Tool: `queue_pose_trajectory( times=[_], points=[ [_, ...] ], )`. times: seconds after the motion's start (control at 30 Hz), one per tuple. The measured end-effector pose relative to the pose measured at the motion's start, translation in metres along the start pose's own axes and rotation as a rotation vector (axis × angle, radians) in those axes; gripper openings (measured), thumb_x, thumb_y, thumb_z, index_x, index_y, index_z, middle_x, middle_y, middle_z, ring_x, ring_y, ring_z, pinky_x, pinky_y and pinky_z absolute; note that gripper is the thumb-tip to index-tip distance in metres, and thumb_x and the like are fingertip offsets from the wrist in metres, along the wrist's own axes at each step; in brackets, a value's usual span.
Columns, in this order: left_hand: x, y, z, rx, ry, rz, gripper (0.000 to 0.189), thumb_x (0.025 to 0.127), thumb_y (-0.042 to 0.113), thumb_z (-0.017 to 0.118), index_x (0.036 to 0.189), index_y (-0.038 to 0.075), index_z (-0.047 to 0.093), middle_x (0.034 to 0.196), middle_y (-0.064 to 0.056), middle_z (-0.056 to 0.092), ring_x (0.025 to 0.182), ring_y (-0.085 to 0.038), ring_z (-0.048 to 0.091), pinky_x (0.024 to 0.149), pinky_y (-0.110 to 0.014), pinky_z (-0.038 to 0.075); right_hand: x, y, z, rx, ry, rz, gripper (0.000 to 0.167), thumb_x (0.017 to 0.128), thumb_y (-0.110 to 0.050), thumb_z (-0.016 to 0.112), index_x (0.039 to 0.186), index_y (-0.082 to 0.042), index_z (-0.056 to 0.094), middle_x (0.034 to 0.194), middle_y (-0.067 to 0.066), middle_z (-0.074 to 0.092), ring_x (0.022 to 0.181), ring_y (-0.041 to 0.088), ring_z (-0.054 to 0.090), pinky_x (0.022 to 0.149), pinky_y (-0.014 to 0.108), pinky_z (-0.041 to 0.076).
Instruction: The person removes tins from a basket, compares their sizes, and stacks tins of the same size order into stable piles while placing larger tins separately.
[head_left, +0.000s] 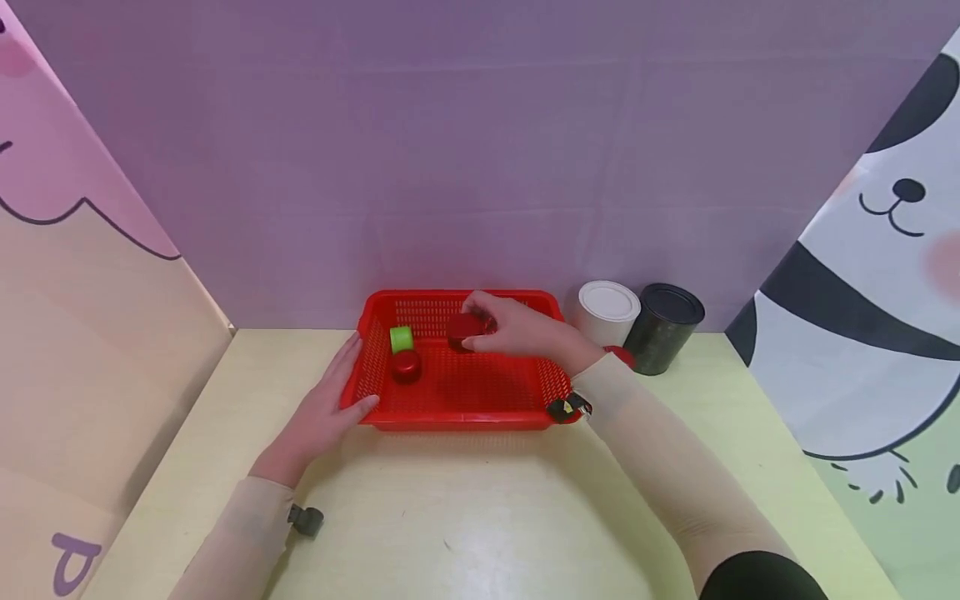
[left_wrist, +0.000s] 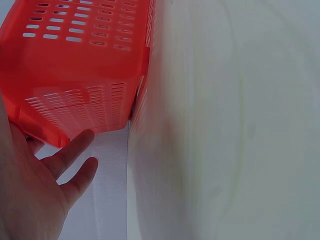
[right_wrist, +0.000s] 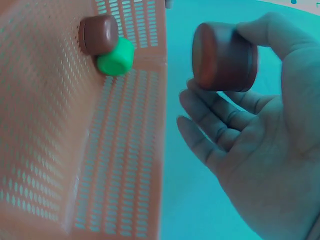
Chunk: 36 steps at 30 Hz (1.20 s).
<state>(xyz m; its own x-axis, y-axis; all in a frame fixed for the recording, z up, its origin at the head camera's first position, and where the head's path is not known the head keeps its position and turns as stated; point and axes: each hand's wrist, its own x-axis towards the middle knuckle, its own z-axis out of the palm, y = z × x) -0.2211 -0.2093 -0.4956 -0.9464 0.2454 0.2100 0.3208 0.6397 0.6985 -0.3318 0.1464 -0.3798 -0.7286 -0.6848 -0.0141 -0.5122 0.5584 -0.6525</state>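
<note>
My right hand (head_left: 517,333) pinches a small red round container (head_left: 467,331) between thumb and fingers, over the back middle of a red plastic basket (head_left: 465,418). In the right wrist view the container (right_wrist: 225,57) lies on its side in the grip, short and smooth-walled. My left hand (head_left: 330,408) rests against the basket's left side, thumb on the rim, its fingers stretched out along the outer wall (left_wrist: 75,65). Inside at the left lie a second red round container (head_left: 406,367) and a small green cylinder (head_left: 401,338), close together.
Right of the basket stand a white-lidded can (head_left: 608,304) and a black can (head_left: 666,325). Part of a red thing (head_left: 621,356) shows between them and my right forearm. A purple backdrop (head_left: 480,167) rises behind the pale table (head_left: 450,517), with printed panels on both sides.
</note>
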Motion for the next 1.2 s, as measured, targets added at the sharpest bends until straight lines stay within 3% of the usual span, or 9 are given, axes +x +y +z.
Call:
queue_pose_trajectory(
  times=[0.37, 0.67, 0.87, 0.97, 1.2],
  points=[
    [0.003, 0.000, 0.003, -0.020, -0.004, 0.000, 0.106, 0.101, 0.038, 0.079, 0.180, 0.029, 0.009, 0.186, 0.005, 0.007, 0.169, -0.036, 0.018, 0.106, -0.065, 0.057, -0.044, 0.003, -0.010, 0.051, 0.139, -0.004, 0.045, 0.098, -0.028, 0.081, 0.136, -0.019, 0.059, 0.122, 0.003, 0.069, 0.114, 0.026, 0.066, 0.090, 0.041, 0.062],
    [0.003, 0.000, 0.004, -0.027, -0.003, -0.003, 0.108, 0.100, 0.034, 0.081, 0.180, 0.029, 0.009, 0.186, 0.004, 0.008, 0.168, -0.037, 0.020, 0.103, -0.063, 0.059, -0.080, 0.020, -0.004, 0.181, 0.323, 0.084, 0.057, 0.096, -0.022, 0.086, 0.144, -0.017, 0.057, 0.135, 0.008, 0.066, 0.122, 0.032, 0.063, 0.091, 0.043, 0.065],
    [0.002, 0.001, 0.003, -0.036, 0.001, 0.001, 0.106, 0.101, 0.036, 0.079, 0.180, 0.030, 0.009, 0.186, 0.006, 0.008, 0.167, -0.037, 0.021, 0.104, -0.063, 0.059, -0.100, 0.039, -0.005, 0.259, 0.421, 0.083, 0.051, 0.102, -0.018, 0.081, 0.147, -0.011, 0.059, 0.138, 0.014, 0.064, 0.116, 0.036, 0.067, 0.089, 0.031, 0.064],
    [0.002, 0.000, 0.003, -0.034, 0.002, 0.004, 0.106, 0.101, 0.036, 0.078, 0.180, 0.029, 0.009, 0.186, 0.005, 0.008, 0.167, -0.037, 0.021, 0.104, -0.063, 0.058, -0.111, 0.045, -0.006, 0.261, 0.458, 0.111, 0.053, 0.103, -0.020, 0.081, 0.151, -0.014, 0.060, 0.139, 0.015, 0.066, 0.114, 0.036, 0.070, 0.088, 0.028, 0.063],
    [0.002, 0.000, 0.003, -0.032, 0.001, 0.007, 0.106, 0.101, 0.038, 0.079, 0.180, 0.028, 0.009, 0.186, 0.004, 0.008, 0.168, -0.037, 0.020, 0.104, -0.063, 0.058, -0.135, 0.058, -0.008, 0.199, 0.532, 0.149, 0.056, 0.103, -0.027, 0.082, 0.155, -0.021, 0.064, 0.135, 0.010, 0.070, 0.110, 0.034, 0.074, 0.081, 0.036, 0.066]
  ],
)
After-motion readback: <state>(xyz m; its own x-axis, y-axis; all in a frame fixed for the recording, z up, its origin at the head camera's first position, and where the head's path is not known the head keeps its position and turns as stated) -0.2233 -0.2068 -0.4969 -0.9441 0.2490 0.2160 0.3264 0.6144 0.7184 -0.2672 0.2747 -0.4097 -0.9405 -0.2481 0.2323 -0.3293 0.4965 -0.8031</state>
